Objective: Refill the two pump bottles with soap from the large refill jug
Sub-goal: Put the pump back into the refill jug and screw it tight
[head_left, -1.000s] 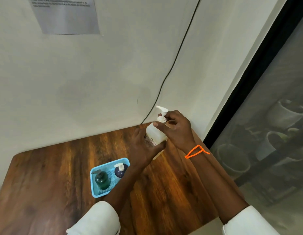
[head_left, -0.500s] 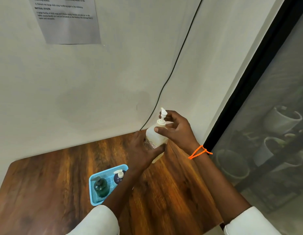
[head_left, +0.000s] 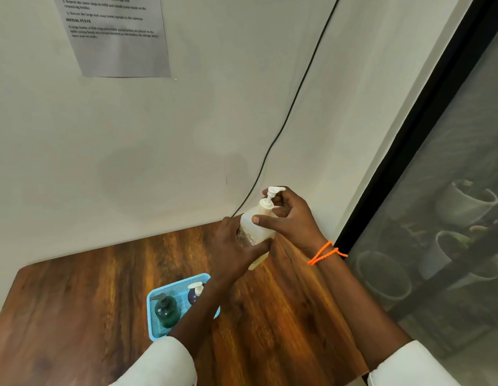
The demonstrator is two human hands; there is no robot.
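Both hands grasp the jug [head_left: 254, 229] at the table's [head_left: 284, 316] far edge.
Left hand [head_left: 234, 246] wraps its body; right hand [head_left: 291, 218] pinches the pump [head_left: 271, 195]. Below the left fingers, a tray [head_left: 181, 284] holds two bottles: green [head_left: 165, 310], blue [head_left: 195, 293].

Items counted in view:

- One large refill jug [head_left: 254, 231], cream-white, with a white pump top.
- Two small pump bottles: one dark green bottle [head_left: 166, 312] and one dark blue bottle [head_left: 195, 293].
- One blue tray [head_left: 175, 284] containing both small bottles.
- One wooden table [head_left: 83, 299].
- Two hands: one left hand [head_left: 234, 250], one right hand [head_left: 294, 220].
- One orange beaded bracelet [head_left: 324, 253].
- One printed sheet [head_left: 117, 37] on the wall.
- One black cable [head_left: 294, 101].
- Several pots [head_left: 465, 201] behind the glass; exact number cannot be determined.
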